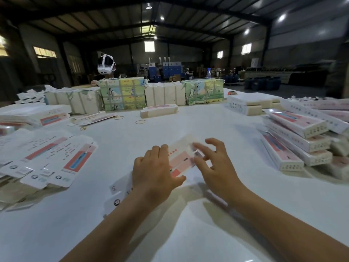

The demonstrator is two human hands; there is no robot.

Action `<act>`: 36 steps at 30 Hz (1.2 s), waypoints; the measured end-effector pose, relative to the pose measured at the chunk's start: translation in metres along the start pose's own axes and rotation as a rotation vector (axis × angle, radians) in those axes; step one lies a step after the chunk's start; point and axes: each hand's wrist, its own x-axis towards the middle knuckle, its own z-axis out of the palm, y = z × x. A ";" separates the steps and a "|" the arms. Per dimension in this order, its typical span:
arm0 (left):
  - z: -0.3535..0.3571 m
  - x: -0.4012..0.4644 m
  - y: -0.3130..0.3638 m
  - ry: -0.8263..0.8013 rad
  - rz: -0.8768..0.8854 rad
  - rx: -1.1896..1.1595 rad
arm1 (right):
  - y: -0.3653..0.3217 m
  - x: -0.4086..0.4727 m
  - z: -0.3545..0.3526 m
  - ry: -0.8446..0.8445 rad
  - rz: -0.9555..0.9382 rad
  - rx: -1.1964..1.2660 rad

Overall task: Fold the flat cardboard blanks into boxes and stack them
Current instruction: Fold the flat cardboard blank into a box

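A flat white and pink cardboard blank (pixel 182 157) lies on the white table (pixel 188 125) in front of me. My left hand (pixel 154 173) lies over its near left part, fingers curved on it and thumb at its edge. My right hand (pixel 213 165) is at its right side, fingers spread, with fingertips touching a small end flap. A fanned pile of flat blanks (pixel 47 157) lies at the left. Folded boxes (pixel 296 137) are stacked at the right.
Bundles of wrapped blanks (pixel 122 94) line the far side of the table, with one folded box (pixel 159 111) in front of them. Rubber bands (pixel 140 121) lie loose mid-table. A white headset (pixel 105 65) shows behind the bundles. More flat stacks (pixel 35 115) sit at the far left.
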 end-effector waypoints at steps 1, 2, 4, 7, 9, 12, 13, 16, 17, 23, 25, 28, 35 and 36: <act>0.001 -0.001 -0.001 0.033 0.008 0.004 | 0.002 -0.001 0.001 -0.041 0.006 -0.026; 0.001 -0.002 -0.002 0.059 0.013 0.007 | 0.004 -0.001 0.001 -0.079 0.022 -0.037; -0.001 -0.004 -0.003 0.091 0.019 0.032 | 0.003 -0.002 0.002 -0.117 0.034 -0.011; -0.003 -0.006 -0.005 0.096 0.037 0.058 | -0.003 0.000 0.001 -0.158 0.164 0.328; -0.004 -0.006 -0.005 0.113 0.060 0.068 | -0.005 0.002 -0.002 -0.261 0.336 0.677; -0.009 -0.006 -0.003 0.123 0.123 0.085 | -0.008 -0.001 -0.003 -0.414 0.313 0.737; -0.010 -0.005 -0.003 0.107 0.139 0.061 | -0.008 -0.002 -0.001 -0.442 0.285 0.717; -0.015 -0.001 -0.007 0.028 0.138 -0.061 | -0.008 -0.003 0.001 -0.412 0.216 0.587; -0.017 0.000 -0.009 -0.013 0.124 -0.107 | -0.008 -0.004 0.001 -0.371 0.185 0.510; -0.027 -0.002 -0.019 -0.180 0.018 -0.315 | -0.006 -0.005 -0.003 0.069 0.098 0.259; -0.027 -0.003 -0.021 -0.197 -0.003 -0.331 | -0.007 -0.004 -0.006 0.183 0.069 0.257; -0.024 -0.003 -0.023 -0.189 -0.003 -0.353 | -0.011 -0.008 -0.002 0.151 0.027 0.259; -0.014 -0.003 -0.023 -0.065 0.077 -0.313 | -0.017 -0.015 0.006 0.074 0.008 0.362; -0.013 -0.004 -0.021 -0.046 0.096 -0.305 | -0.018 -0.016 0.007 0.068 -0.010 0.355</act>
